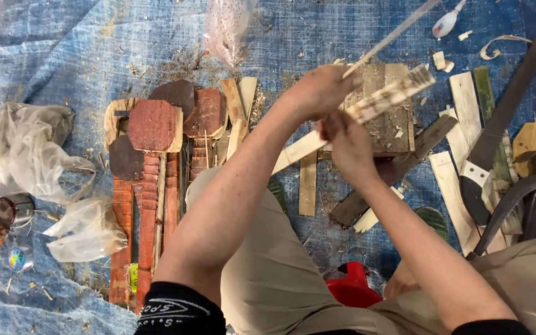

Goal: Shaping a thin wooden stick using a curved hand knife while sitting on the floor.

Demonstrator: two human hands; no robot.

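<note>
The person sat over a blue tarp spread on the floor, both bare hands raised near its far middle. The left hand was closed around a thin pale stick, which ran up and away toward the far right corner of the tarp. The right hand sat just below and nearer the body, its grip clamped on a pale wooden slat with burnt, scorched markings along its upper part. The slat's long axis lay on a diagonal, low at the near left and high at the far right, roughly parallel to the stick and just under it; the two hands were close together, almost touching, with the stick's lower end meeting the slat between them. The left hand was the nearer one to the slat's upper, scorched end.

Under the hands a weathered wooden block rested on the tarp. To the left lay a row of reddish carved paddles, and crumpled clear plastic bags beyond them. To the right were pale wooden strips, a dark long blade, and wood shavings scattered about. A red object showed near the person's lap.
</note>
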